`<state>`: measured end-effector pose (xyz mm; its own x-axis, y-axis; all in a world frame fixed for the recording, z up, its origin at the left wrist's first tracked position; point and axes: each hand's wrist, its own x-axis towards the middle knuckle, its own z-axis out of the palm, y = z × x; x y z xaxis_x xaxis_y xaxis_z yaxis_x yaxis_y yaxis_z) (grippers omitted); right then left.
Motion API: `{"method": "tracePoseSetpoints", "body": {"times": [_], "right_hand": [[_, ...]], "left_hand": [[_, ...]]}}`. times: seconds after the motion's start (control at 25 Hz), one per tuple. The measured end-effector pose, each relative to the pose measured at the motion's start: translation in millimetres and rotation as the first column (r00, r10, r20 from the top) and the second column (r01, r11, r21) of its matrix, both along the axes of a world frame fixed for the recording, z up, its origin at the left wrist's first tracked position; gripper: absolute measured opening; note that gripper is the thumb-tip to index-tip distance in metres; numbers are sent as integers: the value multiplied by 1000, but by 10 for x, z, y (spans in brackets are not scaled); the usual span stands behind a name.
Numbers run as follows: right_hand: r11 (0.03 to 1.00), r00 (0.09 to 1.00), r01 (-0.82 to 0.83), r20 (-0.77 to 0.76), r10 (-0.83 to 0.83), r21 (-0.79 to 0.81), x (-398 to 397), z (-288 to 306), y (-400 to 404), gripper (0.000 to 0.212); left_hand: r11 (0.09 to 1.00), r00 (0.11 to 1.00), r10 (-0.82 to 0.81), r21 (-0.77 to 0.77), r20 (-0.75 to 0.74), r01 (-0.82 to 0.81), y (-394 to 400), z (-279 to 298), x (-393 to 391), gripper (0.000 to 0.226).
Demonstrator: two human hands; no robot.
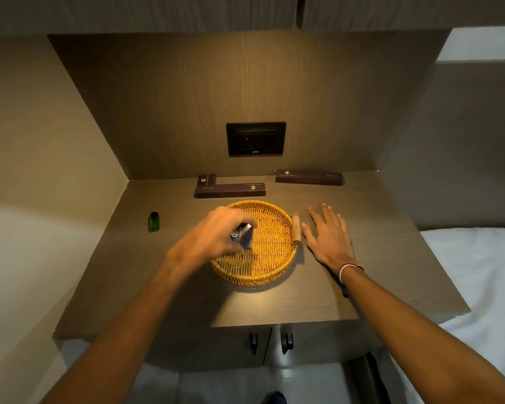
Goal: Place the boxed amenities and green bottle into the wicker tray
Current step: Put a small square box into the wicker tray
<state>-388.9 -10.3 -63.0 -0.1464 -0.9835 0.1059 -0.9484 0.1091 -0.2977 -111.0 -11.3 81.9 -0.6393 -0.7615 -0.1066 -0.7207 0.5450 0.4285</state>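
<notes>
- Wood-grain counter [376,252] sits in a little nook, with a dark socket plate [256,138] on the back wall and a white bed [478,266] off to the right.
- Round wicker tray [271,243] is pretty much mid-counter, its wooden handle [296,228] on the right rim.
- Left hand [213,234] is over the tray's left side, fingers curled round a small dark box [243,236]. It's blurry, so can't tell if the box touches the weave.
- Right hand [328,237] lies flat on the counter just right of the tray, fingers spread, holding nothing.
- Behind the tray: a long box [230,190] with a short box [207,179] just behind its left end, and another long box [309,177] off to the back right.
- Green bottle [154,222] stands upright well left of the tray, dark cap on.
</notes>
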Motion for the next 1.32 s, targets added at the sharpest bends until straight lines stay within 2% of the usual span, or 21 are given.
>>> {"method": "tracePoseSetpoints", "body": {"times": [0.16,0.32,0.56,0.68,0.76,0.84,0.88,0.96,1.0,1.04,1.12,1.24,1.32], "right_hand": [[1000,1000,14,-4,-14,-6,-14,-11,-9,60],[1000,1000,22,-7,-23,-2,-9,-31,-6,61],[1000,1000,18,-15,-18,-16,2,-41,-31,61],[1000,1000,13,-4,-14,-16,6,-12,-20,60],[1000,999,4,36,-4,-1,24,38,-16,58],[999,980,29,193,-36,38,36,119,-28,53],[995,939,69,332,-89,70,39,209,-29,50],[988,789,129,595,-153,84,107,400,-41,47],[992,743,120,658,-119,44,164,495,-43,45],[996,738,89,672,-66,0,246,574,-44,43],[1000,734,17,679,4,-24,452,678,-29,39],[999,744,-8,668,-26,48,717,607,-30,36],[999,778,23,627,-41,36,803,527,-46,35]], "left_hand": [[983,977,-170,92,129,158,-107,-378,-146,39],[976,974,-198,118,112,185,-149,-613,-73,33],[967,974,-225,125,15,222,-104,-623,-43,28],[973,974,-226,49,19,225,-57,-544,-28,23],[988,981,-126,-107,-146,111,-33,-452,62,18],[953,911,47,-253,-410,-164,-45,-393,256,14],[902,853,140,-290,-503,-319,-64,-386,381,15],[792,768,300,-302,-566,-531,-133,-461,665,20],[763,756,362,-292,-546,-577,-174,-542,781,24],[761,763,414,-270,-497,-589,-215,-651,883,30],[824,827,450,-199,-338,-530,-249,-922,1017,40],[924,930,355,-117,-95,-365,-181,-1337,1120,49],[936,950,311,-167,-15,-309,-164,-1512,1184,52]]}}
